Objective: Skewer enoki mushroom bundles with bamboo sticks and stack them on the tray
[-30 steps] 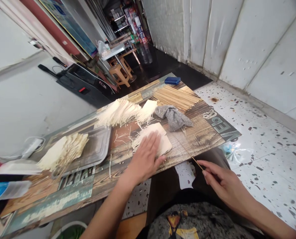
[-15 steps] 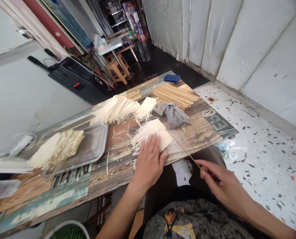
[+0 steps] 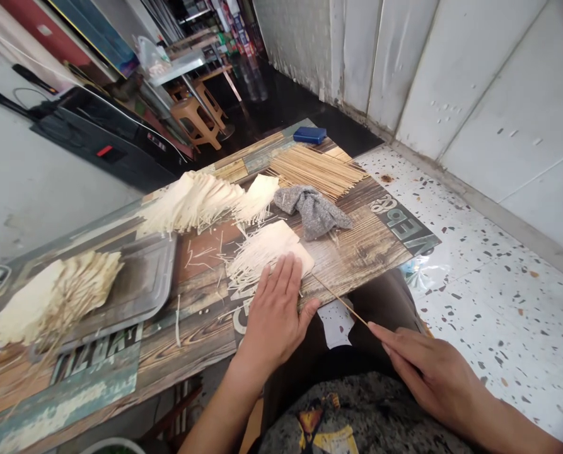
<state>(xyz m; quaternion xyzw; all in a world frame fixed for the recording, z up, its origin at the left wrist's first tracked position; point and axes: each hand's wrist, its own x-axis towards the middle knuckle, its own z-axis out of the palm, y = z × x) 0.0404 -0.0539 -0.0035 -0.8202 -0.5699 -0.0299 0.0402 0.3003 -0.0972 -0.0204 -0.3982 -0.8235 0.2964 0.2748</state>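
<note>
My left hand [image 3: 278, 309] lies flat, fingers stretched out, on the near edge of a pale sheet of enoki mushrooms [image 3: 272, 243] at the table's front. Between the thumb and fingers of my right hand [image 3: 423, 356], a thin bamboo skewer [image 3: 345, 302] is pinched. The skewer slants up and left, and its far end meets the mushroom sheet's right corner; whether it has gone in I cannot tell. Just behind lies a smaller enoki piece [image 3: 261, 194], beside a long row of enoki pieces [image 3: 191, 198].
A grey cloth [image 3: 316, 214] lies crumpled right of the mushrooms. Beyond it are many loose skewers [image 3: 316, 170] and a blue box [image 3: 309, 135]. At left, skewered enoki [image 3: 58, 296] rest on a clear plastic tray [image 3: 161, 284]. Mushroom scraps litter the wooden table [image 3: 205, 340].
My right hand has brought the skewer's tip up to the mushroom sheet's corner. My left hand stays flat on the sheet. The whole view has shifted, with the table appearing further left.
</note>
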